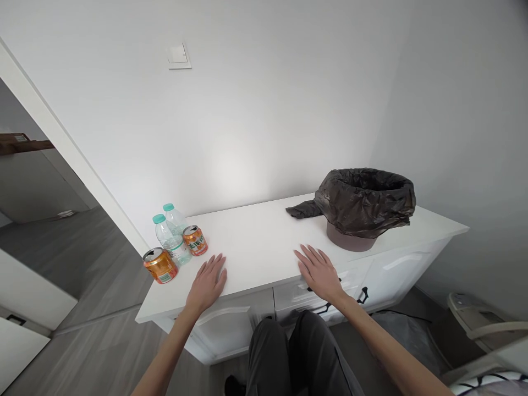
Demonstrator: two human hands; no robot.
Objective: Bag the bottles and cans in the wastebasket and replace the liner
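Note:
My left hand (207, 283) lies flat near the front edge of a white cabinet top (251, 236), fingers stretched out and holding nothing. Just beyond and left of it stand an orange drink can (195, 241) and a second orange can (160, 266), both with opened tops. Two clear plastic bottles with teal caps, a front bottle (175, 242) and a rear bottle (175, 217), are grouped with them. My right hand (320, 271) rests flat at the front edge, fingers apart, empty. Nearest to it is a brown trash bin (350, 240) lined with a black plastic bag (367, 203).
A twisted end of the bag lies on the cabinet top. Black handles (363, 295) stick out from the cabinet front. At the left is a doorway with grey flooring (94, 308). A pale appliance (474, 313) stands low at the right. A light switch (179, 56) is on the wall.

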